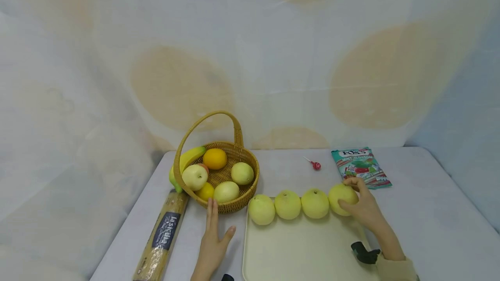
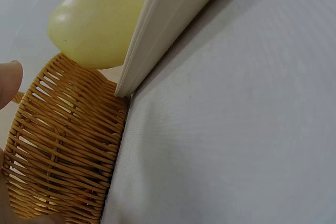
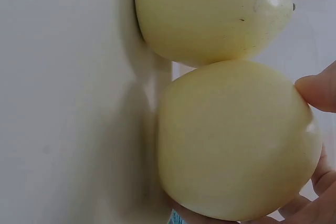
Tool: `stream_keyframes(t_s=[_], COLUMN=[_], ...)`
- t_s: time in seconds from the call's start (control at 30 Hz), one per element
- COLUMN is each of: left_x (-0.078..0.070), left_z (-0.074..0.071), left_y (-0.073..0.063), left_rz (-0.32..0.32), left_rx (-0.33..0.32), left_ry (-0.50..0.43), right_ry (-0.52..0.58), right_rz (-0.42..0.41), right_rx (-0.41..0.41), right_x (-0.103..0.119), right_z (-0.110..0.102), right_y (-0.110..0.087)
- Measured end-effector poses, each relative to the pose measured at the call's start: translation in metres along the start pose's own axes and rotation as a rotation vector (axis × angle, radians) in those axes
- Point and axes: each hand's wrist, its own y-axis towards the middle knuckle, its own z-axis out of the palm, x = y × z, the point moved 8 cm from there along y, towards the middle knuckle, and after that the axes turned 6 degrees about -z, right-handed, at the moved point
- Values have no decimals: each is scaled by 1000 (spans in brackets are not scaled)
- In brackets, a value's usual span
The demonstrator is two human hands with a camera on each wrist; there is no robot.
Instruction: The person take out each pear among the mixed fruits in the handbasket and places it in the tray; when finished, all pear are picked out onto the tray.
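Note:
My right hand [image 1: 366, 209] grips a pale yellow pomelo [image 1: 343, 199] at the right end of a row along the tray's far edge. Thumb and fingers curl around its upper part, as the right wrist view shows; a neighbouring pomelo [image 3: 210, 14] sits beside it. The cream tray [image 1: 304, 250] lies under the row, where several alike pomelos [image 1: 287, 205] stand side by side. To the left, my left hand [image 1: 212, 246] has straight fingers reaching the near rim of a wicker basket [image 1: 234, 206]. Inside the basket are an orange [image 1: 215, 159], an apple [image 1: 195, 177] and pale green fruits [image 1: 226, 192].
Bananas [image 1: 189, 157] lie at the basket's left side. A long pack of pasta [image 1: 162, 237] is on the table left of my left hand. Behind the tray are a red lollipop [image 1: 316, 165] and a green candy bag [image 1: 361, 167]. A fabric backdrop [image 1: 273, 77] rises behind the table.

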Motion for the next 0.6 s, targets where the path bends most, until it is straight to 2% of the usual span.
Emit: stream_keyframes(t_s=[0.33, 0.6], left_x=[1, 0], left_z=[0, 0], left_y=[1, 1], left_rz=[-20, -20], left_rx=[7, 6], left_ry=[3, 4], right_ry=[30, 10], right_rz=[-18, -39], right_rx=[22, 28], right_x=[7, 7], right_z=[-2, -1], right_y=[0, 1])
